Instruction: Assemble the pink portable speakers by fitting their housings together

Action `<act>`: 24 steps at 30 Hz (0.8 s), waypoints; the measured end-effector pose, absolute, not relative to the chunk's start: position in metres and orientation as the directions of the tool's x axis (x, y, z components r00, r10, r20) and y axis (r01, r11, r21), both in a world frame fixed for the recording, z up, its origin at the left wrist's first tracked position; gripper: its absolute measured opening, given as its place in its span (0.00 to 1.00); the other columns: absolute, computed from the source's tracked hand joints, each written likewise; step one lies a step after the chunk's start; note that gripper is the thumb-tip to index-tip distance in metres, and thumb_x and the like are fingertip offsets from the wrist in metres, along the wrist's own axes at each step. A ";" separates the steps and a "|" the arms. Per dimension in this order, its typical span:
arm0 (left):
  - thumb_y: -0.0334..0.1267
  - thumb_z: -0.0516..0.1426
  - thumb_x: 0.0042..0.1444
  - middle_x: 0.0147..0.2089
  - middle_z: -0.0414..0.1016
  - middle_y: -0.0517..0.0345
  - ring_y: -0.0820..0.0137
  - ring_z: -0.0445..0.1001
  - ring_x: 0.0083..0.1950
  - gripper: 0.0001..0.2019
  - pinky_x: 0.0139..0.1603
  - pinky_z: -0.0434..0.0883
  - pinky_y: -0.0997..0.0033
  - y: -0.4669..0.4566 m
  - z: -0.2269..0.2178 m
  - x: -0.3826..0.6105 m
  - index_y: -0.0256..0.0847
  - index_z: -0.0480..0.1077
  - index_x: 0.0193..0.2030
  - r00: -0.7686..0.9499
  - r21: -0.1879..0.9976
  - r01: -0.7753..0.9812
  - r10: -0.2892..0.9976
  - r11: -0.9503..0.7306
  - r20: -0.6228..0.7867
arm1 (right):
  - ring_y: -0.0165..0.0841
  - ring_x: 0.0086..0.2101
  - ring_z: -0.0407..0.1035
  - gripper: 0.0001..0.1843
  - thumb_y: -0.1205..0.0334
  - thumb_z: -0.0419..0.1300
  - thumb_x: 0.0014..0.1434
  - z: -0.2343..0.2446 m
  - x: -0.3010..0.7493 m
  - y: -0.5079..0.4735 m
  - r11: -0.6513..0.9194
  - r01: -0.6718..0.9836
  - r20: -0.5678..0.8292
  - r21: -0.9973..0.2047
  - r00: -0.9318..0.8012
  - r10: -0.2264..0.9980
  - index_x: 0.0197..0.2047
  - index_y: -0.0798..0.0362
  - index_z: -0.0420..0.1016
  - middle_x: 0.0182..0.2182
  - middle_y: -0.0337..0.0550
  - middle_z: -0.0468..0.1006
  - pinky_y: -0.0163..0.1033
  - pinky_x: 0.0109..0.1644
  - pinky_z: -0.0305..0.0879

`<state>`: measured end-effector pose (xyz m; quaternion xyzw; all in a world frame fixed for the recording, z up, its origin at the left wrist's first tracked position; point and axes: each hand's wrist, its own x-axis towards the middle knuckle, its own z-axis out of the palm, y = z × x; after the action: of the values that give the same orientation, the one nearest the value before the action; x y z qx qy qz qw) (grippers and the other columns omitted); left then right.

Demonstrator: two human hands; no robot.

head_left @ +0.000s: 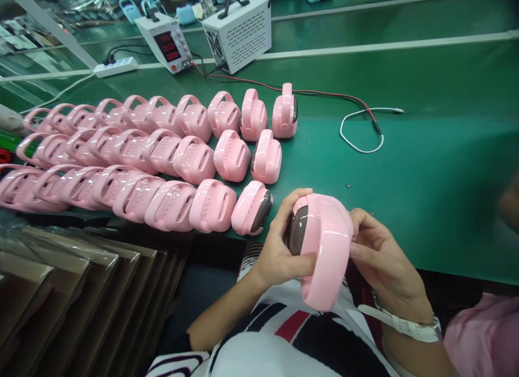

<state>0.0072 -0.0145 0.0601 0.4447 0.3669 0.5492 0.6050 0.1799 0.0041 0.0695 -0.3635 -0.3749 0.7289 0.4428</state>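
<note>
left hand (279, 253) holds pink gadget (333, 242); right hand (387, 260) touches right side, pinch i can't tell; likely handwork, next needs steadiness.

Workshop, electronics assembly: long green workbench (438, 215) bears three close rows of identical pink handled units (194, 159); power supply (167, 46) with red digital readout stands behind, between vented grey case (241, 33) and white power strip (116, 67); brown cardboard sheets (83, 293) stand ranked alongside.
</note>
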 end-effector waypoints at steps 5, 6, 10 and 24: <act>0.40 0.70 0.38 0.52 0.66 0.55 0.65 0.67 0.44 0.44 0.49 0.68 0.62 -0.015 0.056 0.006 0.50 0.58 0.64 0.192 0.939 -0.344 0.980 0.018 0.052 | 0.28 0.25 0.59 0.18 0.58 0.76 0.46 0.071 0.180 0.003 -0.316 -0.387 -0.184 -0.866 -0.341 0.922 0.26 0.50 0.69 0.24 0.35 0.65 0.32 0.26 0.60; 0.39 0.70 0.38 0.51 0.66 0.56 0.65 0.67 0.43 0.45 0.48 0.68 0.63 -0.016 0.056 0.006 0.51 0.57 0.64 0.212 0.934 -0.356 0.976 0.027 0.052 | 0.28 0.25 0.59 0.18 0.59 0.76 0.45 0.071 0.180 0.003 -0.317 -0.389 -0.184 -0.865 -0.342 0.922 0.26 0.50 0.69 0.24 0.35 0.65 0.32 0.26 0.60; 0.37 0.70 0.38 0.53 0.65 0.54 0.65 0.67 0.44 0.44 0.47 0.68 0.64 -0.016 0.060 0.005 0.50 0.58 0.63 0.221 0.927 -0.371 0.975 0.049 0.037 | 0.28 0.25 0.59 0.17 0.59 0.76 0.46 0.072 0.181 0.002 -0.330 -0.386 -0.193 -0.862 -0.352 0.916 0.27 0.50 0.69 0.24 0.35 0.65 0.32 0.25 0.59; 0.38 0.71 0.37 0.47 0.66 0.56 0.66 0.65 0.41 0.43 0.50 0.66 0.62 -0.016 0.064 0.006 0.48 0.59 0.61 0.191 0.933 -0.359 0.980 0.017 0.056 | 0.28 0.24 0.58 0.17 0.58 0.75 0.47 0.072 0.182 0.000 -0.329 -0.365 -0.194 -0.871 -0.359 0.913 0.27 0.49 0.70 0.24 0.35 0.65 0.32 0.24 0.56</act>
<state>0.0056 -0.0158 0.0643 0.4527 0.3430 0.5354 0.6251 0.1818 0.0002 0.0725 -0.3600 -0.3804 0.7314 0.4368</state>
